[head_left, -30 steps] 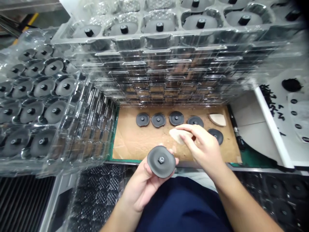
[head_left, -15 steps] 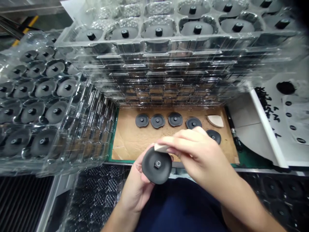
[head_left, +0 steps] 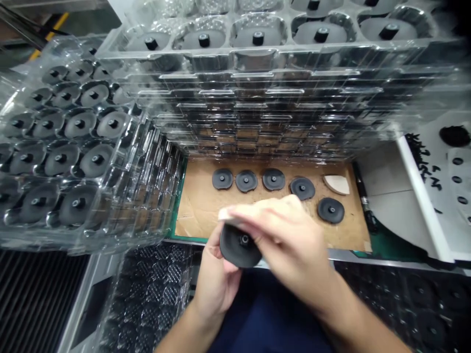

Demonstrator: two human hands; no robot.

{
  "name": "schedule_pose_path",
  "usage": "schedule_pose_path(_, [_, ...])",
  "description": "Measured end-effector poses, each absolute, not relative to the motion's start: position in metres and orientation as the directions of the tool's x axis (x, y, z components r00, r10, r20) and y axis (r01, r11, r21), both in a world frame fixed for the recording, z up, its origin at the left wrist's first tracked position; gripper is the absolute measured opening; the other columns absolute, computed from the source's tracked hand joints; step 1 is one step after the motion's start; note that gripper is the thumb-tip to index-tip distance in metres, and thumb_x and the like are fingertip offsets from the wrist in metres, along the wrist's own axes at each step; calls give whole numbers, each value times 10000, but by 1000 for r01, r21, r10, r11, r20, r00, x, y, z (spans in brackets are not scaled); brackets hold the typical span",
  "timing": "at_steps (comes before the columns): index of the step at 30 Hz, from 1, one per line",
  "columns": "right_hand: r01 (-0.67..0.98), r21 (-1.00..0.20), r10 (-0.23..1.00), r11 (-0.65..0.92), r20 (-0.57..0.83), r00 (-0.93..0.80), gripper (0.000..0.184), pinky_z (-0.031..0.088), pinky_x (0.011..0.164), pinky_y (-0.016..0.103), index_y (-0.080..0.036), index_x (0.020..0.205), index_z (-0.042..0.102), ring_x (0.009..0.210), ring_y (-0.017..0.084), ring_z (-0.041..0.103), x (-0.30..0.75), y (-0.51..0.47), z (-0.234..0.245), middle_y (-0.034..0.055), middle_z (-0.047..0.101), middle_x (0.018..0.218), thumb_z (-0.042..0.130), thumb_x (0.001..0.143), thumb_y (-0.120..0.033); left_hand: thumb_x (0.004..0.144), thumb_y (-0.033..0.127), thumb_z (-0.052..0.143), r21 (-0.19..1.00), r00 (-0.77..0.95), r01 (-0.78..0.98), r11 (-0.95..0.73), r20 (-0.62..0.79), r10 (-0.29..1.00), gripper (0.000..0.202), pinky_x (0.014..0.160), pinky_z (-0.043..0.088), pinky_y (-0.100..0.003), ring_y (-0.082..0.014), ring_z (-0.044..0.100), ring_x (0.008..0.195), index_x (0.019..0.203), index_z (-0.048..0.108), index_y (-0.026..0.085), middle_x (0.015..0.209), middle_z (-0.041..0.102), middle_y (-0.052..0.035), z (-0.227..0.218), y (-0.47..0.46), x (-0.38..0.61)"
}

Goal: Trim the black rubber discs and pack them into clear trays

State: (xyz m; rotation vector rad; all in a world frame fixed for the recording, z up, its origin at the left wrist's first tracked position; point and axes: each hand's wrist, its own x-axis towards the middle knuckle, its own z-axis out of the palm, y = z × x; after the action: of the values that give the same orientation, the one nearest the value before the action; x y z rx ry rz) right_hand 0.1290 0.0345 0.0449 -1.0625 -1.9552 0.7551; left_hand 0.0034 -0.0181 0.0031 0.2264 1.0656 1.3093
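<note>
My left hand (head_left: 216, 279) grips a round black disc (head_left: 235, 251) with a short stem at its centre, held above the front edge of the work surface. In my right hand (head_left: 296, 240) is a pale wedge-shaped pad (head_left: 225, 214), pinched between the fingers over the disc's upper edge. Blur and the fingers hide whether pad and disc touch. Beyond my hands, several similar black discs (head_left: 273, 179) lie in a loose row on the brown cardboard (head_left: 195, 211). A second pale pad (head_left: 336, 184) rests at the right of the cardboard.
Stacked clear plastic trays (head_left: 253, 78) filled with discs rise behind the cardboard. Another tray stack (head_left: 110, 181) stands on the left. At right are a black pen-like tool (head_left: 362, 193) and a white bin wall (head_left: 423, 196). Small black pieces (head_left: 423, 157) lie farther right.
My right hand has moved the pad left across the top of the disc, covering more of it. The camera view has shifted slightly. The discs on the cardboard stay put.
</note>
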Motion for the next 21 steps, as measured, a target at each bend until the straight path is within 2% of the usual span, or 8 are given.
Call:
schedule_pose_path(2, [489, -828, 954, 275, 171, -247, 196, 396, 714, 283, -235, 1031, 669, 796, 132, 621, 138, 32, 24, -16, 715, 926, 534, 893, -195, 490, 252, 862, 653, -119, -718, 242, -458, 881, 560, 849, 513, -204, -184, 655, 984, 1019, 686, 310, 1044, 722, 21, 2, -21, -3])
schedule_pose_path(5, [542, -840, 987, 27, -65, -150, 200, 458, 650, 271, -250, 1014, 687, 795, 152, 643, 152, 18, -26, -1, 718, 977, 542, 880, -277, 637, 227, 784, 603, -85, -770, 208, -420, 904, 420, 869, 521, -244, -166, 681, 919, 1029, 677, 333, 1065, 720, 25, 0, -27, -11])
schedule_pose_path(9, [563, -826, 972, 14, -122, -203, 181, 491, 657, 308, -238, 918, 730, 755, 193, 672, 161, 2, -69, 21, 741, 841, 577, 837, -292, 643, 214, 777, 588, -76, -783, 203, -415, 906, 421, 872, 525, -249, -195, 658, 994, 1042, 676, 306, 1076, 717, 6, 0, -31, -13])
schedule_pose_path(12, [552, -834, 984, 3, -97, -152, 206, 500, 640, 286, -232, 982, 705, 800, 187, 669, 159, 8, -42, 31, 730, 930, 550, 865, -303, 613, 239, 799, 563, -39, -792, 238, -435, 900, 436, 860, 530, -254, -203, 661, 988, 1024, 678, 314, 1066, 717, 11, 4, -29, -10])
schedule_pose_path(14, [532, -846, 996, 43, -5, -88, 231, 494, 655, 263, -257, 1080, 651, 899, 173, 643, 151, 14, -4, 21, 692, 1060, 529, 889, -303, 595, 222, 809, 561, -26, -784, 267, -459, 888, 451, 846, 530, -243, -194, 669, 958, 1016, 677, 312, 1053, 717, 15, 6, -28, -8])
schedule_pose_path(15, [514, -848, 992, 129, 115, -58, 239, 486, 658, 261, -260, 1109, 629, 906, 169, 633, 145, 16, 16, 20, 684, 1068, 530, 892, -278, 578, 212, 817, 566, -26, -775, 280, -472, 881, 482, 849, 526, -242, -192, 668, 952, 1028, 671, 306, 1043, 717, 10, 6, -28, -7])
schedule_pose_path(18, [424, -759, 866, 493, 383, -322, 246, 468, 691, 291, -145, 1108, 606, 772, 159, 619, 126, 13, 57, 52, 703, 910, 473, 902, -168, 555, 289, 830, 573, 12, -745, 342, -502, 865, 546, 907, 502, -307, -217, 649, 971, 1071, 651, 270, 1042, 707, -31, 5, -28, -9])
schedule_pose_path(21, [347, -766, 777, 541, 298, -554, 222, 444, 644, 286, -115, 1031, 622, 677, 145, 592, 116, 9, 66, 45, 691, 813, 442, 902, -131, 525, 292, 844, 587, 24, -731, 348, -488, 872, 546, 913, 499, -364, -225, 652, 936, 1038, 658, 280, 1051, 696, -24, 1, -27, -11])
